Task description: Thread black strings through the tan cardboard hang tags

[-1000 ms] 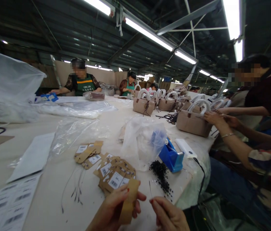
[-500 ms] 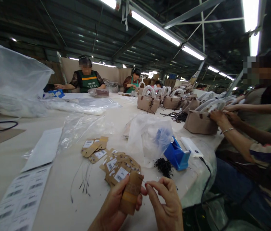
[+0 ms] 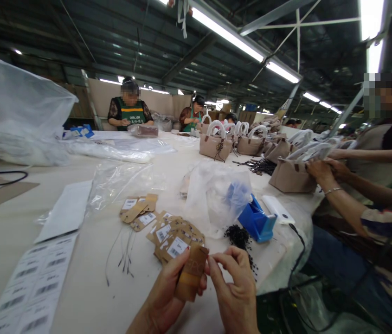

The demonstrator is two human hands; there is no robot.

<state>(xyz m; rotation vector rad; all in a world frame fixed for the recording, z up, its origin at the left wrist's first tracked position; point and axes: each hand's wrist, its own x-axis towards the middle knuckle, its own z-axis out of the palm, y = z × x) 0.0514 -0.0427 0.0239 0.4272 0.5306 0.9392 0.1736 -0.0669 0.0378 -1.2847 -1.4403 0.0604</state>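
My left hand is closed around a brown card hang tag with a darker gold band across it. My right hand pinches at the tag's upper right edge, thumb against forefinger. A thin string showed between these fingertips and the tag a moment ago; now the fingers mostly hide it. Just beyond my hands lies a pile of hang tags with white barcode stickers. To its left, a smaller group of tags has thin dark strings trailing towards me.
Small black pieces lie beside a blue tape dispenser and a white device. A plastic bag stands behind. Barcode sticker sheets lie left. A co-worker's hands touch a beige handbag at right.
My right fingertips have come closer to the tag's edge, and the gap with the string has closed up. The tag has risen slightly in my left hand.
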